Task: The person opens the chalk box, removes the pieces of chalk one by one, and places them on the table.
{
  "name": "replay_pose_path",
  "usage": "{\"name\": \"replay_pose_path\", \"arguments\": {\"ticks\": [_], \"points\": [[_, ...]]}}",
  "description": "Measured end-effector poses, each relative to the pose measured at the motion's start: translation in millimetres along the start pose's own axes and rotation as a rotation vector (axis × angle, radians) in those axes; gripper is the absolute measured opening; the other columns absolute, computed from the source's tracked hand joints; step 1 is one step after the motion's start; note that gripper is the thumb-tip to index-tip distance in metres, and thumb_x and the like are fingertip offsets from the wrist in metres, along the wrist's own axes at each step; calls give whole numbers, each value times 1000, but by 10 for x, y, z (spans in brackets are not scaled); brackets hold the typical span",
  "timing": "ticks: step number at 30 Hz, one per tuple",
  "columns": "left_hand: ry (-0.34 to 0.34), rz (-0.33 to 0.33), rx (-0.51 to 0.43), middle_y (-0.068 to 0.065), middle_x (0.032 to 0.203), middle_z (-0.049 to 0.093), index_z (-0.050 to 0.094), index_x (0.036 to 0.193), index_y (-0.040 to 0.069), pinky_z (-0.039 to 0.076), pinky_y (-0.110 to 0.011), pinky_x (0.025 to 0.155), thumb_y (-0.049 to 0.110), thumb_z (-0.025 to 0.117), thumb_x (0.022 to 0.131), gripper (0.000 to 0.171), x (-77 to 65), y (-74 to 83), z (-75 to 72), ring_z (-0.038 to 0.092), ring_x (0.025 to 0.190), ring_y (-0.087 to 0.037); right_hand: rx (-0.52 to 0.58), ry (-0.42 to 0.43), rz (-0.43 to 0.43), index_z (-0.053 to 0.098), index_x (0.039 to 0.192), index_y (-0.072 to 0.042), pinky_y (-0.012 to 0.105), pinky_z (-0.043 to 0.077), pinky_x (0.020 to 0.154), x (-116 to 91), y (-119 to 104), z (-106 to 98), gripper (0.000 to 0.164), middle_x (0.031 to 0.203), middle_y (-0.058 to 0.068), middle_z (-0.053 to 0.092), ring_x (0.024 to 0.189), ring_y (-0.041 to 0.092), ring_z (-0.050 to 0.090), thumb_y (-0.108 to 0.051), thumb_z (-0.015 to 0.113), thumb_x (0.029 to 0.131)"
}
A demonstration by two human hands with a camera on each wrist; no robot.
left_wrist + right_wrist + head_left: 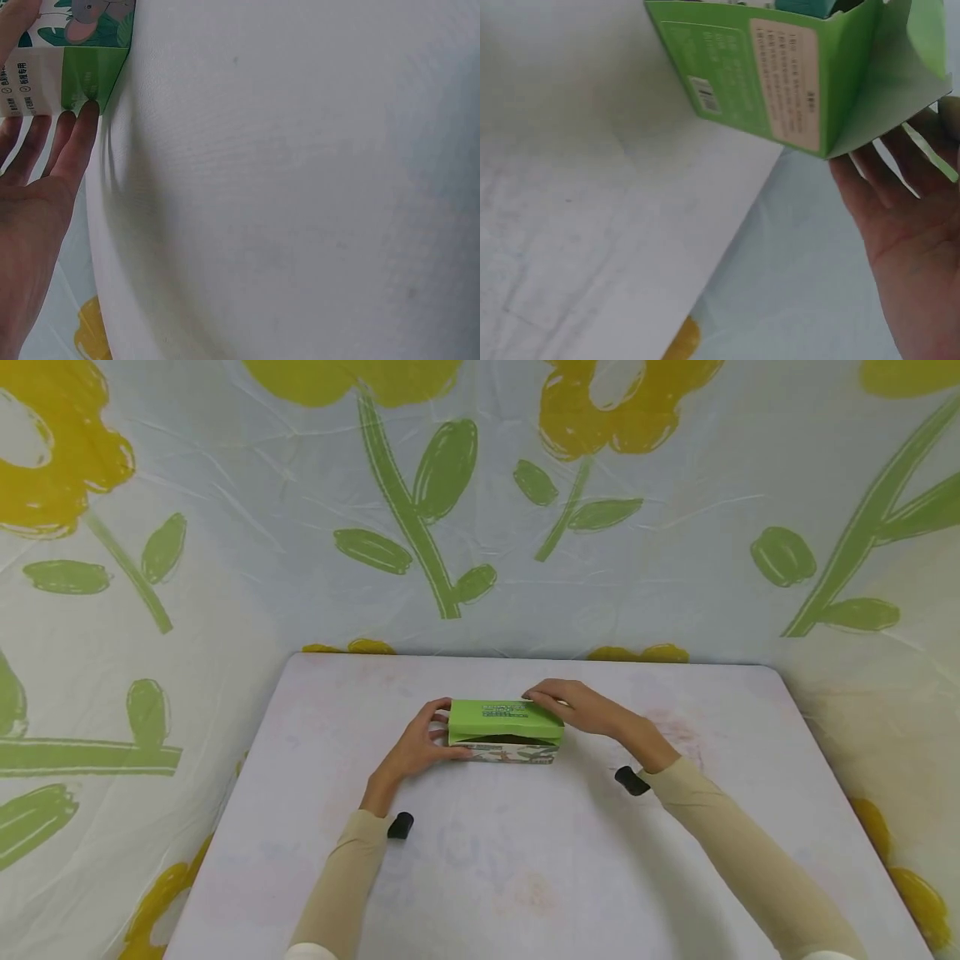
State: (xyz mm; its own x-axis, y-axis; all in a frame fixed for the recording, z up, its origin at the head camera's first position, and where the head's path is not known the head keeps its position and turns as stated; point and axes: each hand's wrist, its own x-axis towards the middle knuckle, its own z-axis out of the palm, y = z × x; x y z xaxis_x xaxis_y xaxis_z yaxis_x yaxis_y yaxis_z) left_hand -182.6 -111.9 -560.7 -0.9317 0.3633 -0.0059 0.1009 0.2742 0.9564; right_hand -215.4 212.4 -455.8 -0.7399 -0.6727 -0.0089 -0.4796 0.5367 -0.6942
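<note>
A small cardboard box (517,752) with a bright green lid (502,714) and a printed front sits on the table. The lid is partly raised, leaving a dark gap along the front. At the box's left end, my left hand (416,747) grips it, thumb along the front and the other fingers on the end and behind. My right hand (585,706) lies over the lid's back right corner, fingers along the far edge. In the right wrist view a teal item (806,6) shows inside the box, and my right fingers (889,169) touch the lid from outside.
The box stands near the back of the pale table (510,877). Behind and beside the table hangs a white cloth (285,485) with yellow flowers and green leaves. A black wrist device (632,781) shows at the right cuff, another (401,825) at the left.
</note>
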Motion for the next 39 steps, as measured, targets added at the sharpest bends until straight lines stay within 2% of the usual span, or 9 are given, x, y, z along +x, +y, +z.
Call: {"name": "replay_pose_path", "arguments": {"ticks": [6,10,16,20,27,30,34,37,39], "points": [[-5,9,3,-8,149,43,36,155,12,50,-39,108,14,94,74,100,0,5,2,51,126,-25,40,120,-65,61,131,7,54,52,103,-130,192,-6,30,131,23,64,125,39,59,9,52,103],[-6,6,-11,-9,149,42,36,155,11,49,-41,108,12,94,74,99,-2,12,1,50,126,-27,42,169,-94,62,128,6,53,54,100,-197,298,10,32,127,21,65,122,39,60,15,55,98],[-10,7,-18,-9,149,42,36,155,12,50,-40,108,13,94,74,100,19,-9,-7,51,126,-27,111,216,-75,63,126,5,59,51,100,-282,416,92,35,126,19,65,121,39,60,15,65,92],[-8,10,-10,-7,149,42,36,155,13,50,-39,107,17,95,73,100,34,-32,-15,52,126,-26,143,271,-40,64,124,5,59,51,102,-316,437,170,35,125,20,65,121,39,60,14,69,91],[-10,20,-22,-9,149,42,36,155,12,50,-41,107,15,96,73,101,51,-44,-33,51,126,-28,196,350,-1,64,120,13,60,48,104,-353,248,221,28,121,30,65,120,48,59,13,67,92],[-12,15,-35,-10,149,42,36,155,12,51,-42,107,12,95,72,102,58,-38,-38,52,125,-29,222,360,16,64,118,14,52,51,104,-358,145,188,24,120,31,66,119,47,60,10,66,95],[-10,11,-47,-13,144,44,34,155,11,51,-42,106,9,94,73,102,66,-31,-43,54,123,-30,283,379,43,64,117,16,27,53,101,-339,100,162,21,119,32,65,116,44,61,9,63,97],[-11,8,-42,-13,143,45,34,156,10,51,-42,106,9,94,74,102,75,-33,-44,54,123,-30,309,414,70,65,117,15,15,50,97,-308,98,162,20,118,30,65,112,33,63,7,63,98],[-12,7,-36,-12,145,43,34,156,10,50,-42,107,9,94,74,101,82,-35,-46,53,124,-30,308,441,94,65,116,13,14,50,95,-285,96,166,20,117,27,67,110,22,64,5,64,98]]}}
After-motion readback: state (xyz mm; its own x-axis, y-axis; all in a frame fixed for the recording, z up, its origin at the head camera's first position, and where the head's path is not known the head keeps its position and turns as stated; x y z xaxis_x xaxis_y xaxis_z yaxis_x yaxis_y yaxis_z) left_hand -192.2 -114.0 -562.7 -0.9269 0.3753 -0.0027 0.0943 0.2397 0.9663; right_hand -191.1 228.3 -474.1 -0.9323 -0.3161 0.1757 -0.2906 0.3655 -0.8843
